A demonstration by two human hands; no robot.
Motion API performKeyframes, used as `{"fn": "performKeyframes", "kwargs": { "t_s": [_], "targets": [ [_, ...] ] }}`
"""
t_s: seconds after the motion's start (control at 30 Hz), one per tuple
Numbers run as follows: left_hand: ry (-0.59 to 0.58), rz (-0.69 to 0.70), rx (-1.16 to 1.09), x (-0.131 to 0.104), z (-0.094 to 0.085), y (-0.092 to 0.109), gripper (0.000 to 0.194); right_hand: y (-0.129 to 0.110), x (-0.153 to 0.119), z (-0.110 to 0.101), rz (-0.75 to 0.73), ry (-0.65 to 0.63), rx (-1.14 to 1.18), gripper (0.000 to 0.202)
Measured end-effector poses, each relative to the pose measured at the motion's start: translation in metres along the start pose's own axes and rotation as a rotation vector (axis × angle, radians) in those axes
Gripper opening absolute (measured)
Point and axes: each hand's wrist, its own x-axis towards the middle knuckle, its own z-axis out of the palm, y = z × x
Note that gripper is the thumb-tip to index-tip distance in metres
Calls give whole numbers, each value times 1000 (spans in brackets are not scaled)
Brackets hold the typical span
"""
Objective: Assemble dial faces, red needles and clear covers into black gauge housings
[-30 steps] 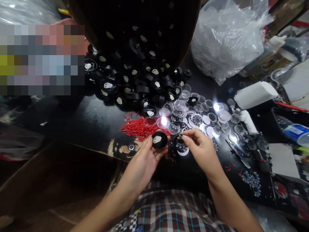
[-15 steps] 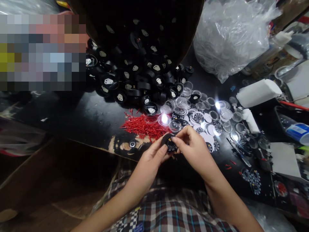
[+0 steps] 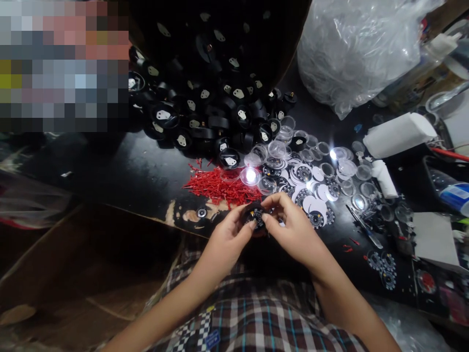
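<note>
Close to the table's front edge, a round black gauge case (image 3: 255, 209) with a printed black dial inside is held between my two hands. My left hand (image 3: 230, 232) grips its left side, the thumb lying on the dial. From the right, my right hand (image 3: 293, 232) closes on the rim, its thumb touching the dial's edge. Just beyond lies a heap of small red pointers (image 3: 223, 186). Printed dial discs (image 3: 304, 173) and clear round covers (image 3: 278, 149) spread beyond my right hand. Several more black cases (image 3: 208, 122) are piled farther back.
A bulging clear plastic bag (image 3: 355, 58) stands at the back right. Tweezers (image 3: 364, 227), a white paper roll (image 3: 401, 134), a bottle (image 3: 454, 193) and grouped dials (image 3: 383, 266) lie to the right. A dark container (image 3: 234, 29) looms over the case pile.
My hands have shifted slightly left with the gauge case. The right fingers have moved from the dial's top toward its right edge. The view has shifted a little.
</note>
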Motion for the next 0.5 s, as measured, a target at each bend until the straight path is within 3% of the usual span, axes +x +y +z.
{"fn": "performKeyframes", "kwargs": {
  "t_s": [0.13, 0.2, 0.27, 0.37, 0.43, 0.5],
  "targets": [
    [-12, 303, 495, -9, -23, -6, 39, 5, -3, -12, -47, -99, -30, 18],
    [-54, 436, 725, -13, -36, -10, 48, 8, -2, -16, -64, -34, -99, 14],
    [-56, 463, 811, -15, -46, -9, 52, 10, 1, -14, -100, 59, -223, 14],
    [99, 366, 642, -17, -51, 1, 45, 10, 10, -3, -142, 32, -483, 15],
    [197, 225, 403, -18, -49, 8, 39, 8, 16, 8, -144, -13, -655, 15],
    [217, 85, 144, -17, -45, 12, 38, 7, 23, 17, -151, -23, -811, 14]
  ]
}}
